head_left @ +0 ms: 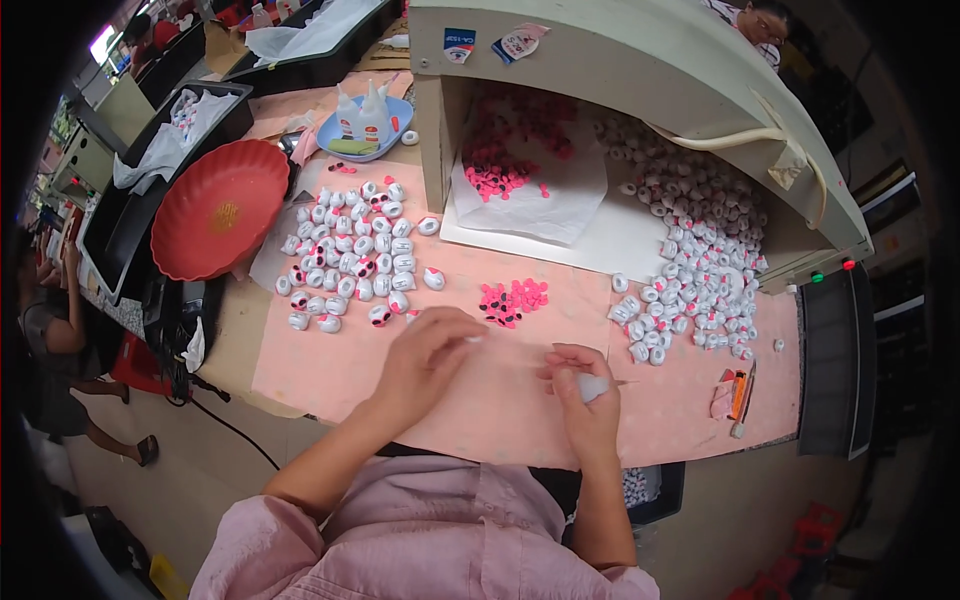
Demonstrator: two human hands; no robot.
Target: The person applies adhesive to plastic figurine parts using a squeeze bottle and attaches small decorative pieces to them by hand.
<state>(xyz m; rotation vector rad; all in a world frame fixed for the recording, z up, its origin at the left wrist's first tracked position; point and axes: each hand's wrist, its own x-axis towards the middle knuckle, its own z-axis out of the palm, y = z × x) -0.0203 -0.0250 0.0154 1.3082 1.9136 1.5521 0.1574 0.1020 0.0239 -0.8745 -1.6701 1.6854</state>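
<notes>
My left hand is curled over the pink mat, fingers pinched on a small white piece at its tips. My right hand grips a small white bottle-like piece with a thin tip pointing right. Just beyond both hands lies a little heap of pink-and-black eye pieces. To the left sits a cluster of several white toy parts, some with pink and black fitted. A larger heap of plain white parts spreads to the right, under the box-shaped hood.
A red round tray lies at the left by black bins. A blue dish holds two glue bottles. White paper with more pink pieces lies inside the hood. A small orange-and-pink item rests at the right. Other people are at the far edges.
</notes>
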